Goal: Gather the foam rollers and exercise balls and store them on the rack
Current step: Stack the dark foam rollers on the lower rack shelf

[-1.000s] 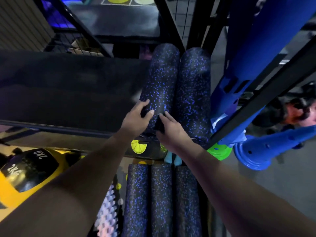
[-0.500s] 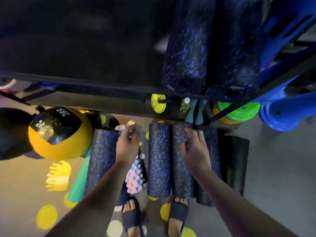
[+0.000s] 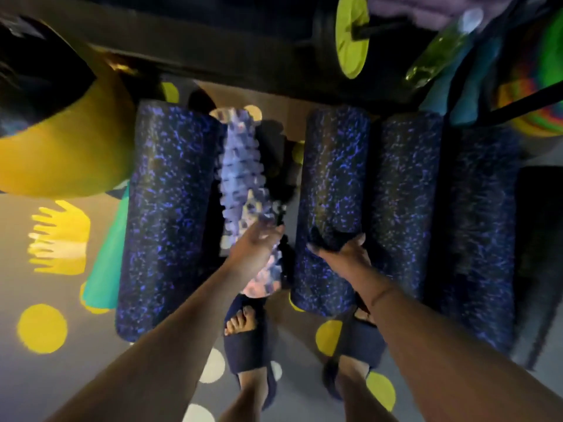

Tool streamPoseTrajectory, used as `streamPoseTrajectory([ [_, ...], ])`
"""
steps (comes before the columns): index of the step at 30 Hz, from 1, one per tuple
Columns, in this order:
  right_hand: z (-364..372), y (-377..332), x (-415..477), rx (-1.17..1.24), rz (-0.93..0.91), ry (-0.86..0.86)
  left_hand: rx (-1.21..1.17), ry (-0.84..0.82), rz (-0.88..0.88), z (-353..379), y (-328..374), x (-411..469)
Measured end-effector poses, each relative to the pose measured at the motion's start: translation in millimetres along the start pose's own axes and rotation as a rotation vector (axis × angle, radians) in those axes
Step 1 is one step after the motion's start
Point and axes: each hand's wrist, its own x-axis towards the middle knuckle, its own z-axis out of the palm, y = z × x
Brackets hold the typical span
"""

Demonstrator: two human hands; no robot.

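Several black foam rollers with blue specks stand side by side on the floor under the rack (image 3: 213,53). My right hand (image 3: 342,257) grips the middle speckled roller (image 3: 332,178) near its lower half, thumb on one side and fingers on the other. My left hand (image 3: 254,251) lies on the lower part of a pale knobbly roller (image 3: 239,166) that sits between that roller and the left speckled roller (image 3: 164,208). Blur hides whether its fingers close round it. A yellow and black exercise ball (image 3: 61,147) sits at the left.
Two more speckled rollers (image 3: 405,202) (image 3: 481,226) and a plain black roller (image 3: 537,239) stand to the right. A teal mat (image 3: 105,257) lies beside the left roller. Coloured discs (image 3: 536,95) sit top right. My sandalled feet (image 3: 248,339) are just below the rollers.
The view dropped from the upper shelf to the floor. Both hands left the shelved rollers; the right now grips a floor roller and the left has slid down the knobbly roller.
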Motion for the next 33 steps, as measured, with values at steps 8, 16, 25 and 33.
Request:
streamPoseTrajectory([
  [8, -4, 29, 16, 0.243, -0.159, 0.076, -0.319, -0.140, -0.221, 63, 4, 65],
  [16, -64, -2, -131, 0.439, -0.298, -0.107, -0.359, -0.090, -0.092, -9, 92, -55],
  [25, -181, -62, -345, 0.424, -0.552, -0.045, -0.304, -0.013, 0.028, -53, 248, -256],
  [33, -225, -85, -417, 0.124, -0.870, -0.075, -0.606, -0.080, 0.140, -85, 247, -336],
])
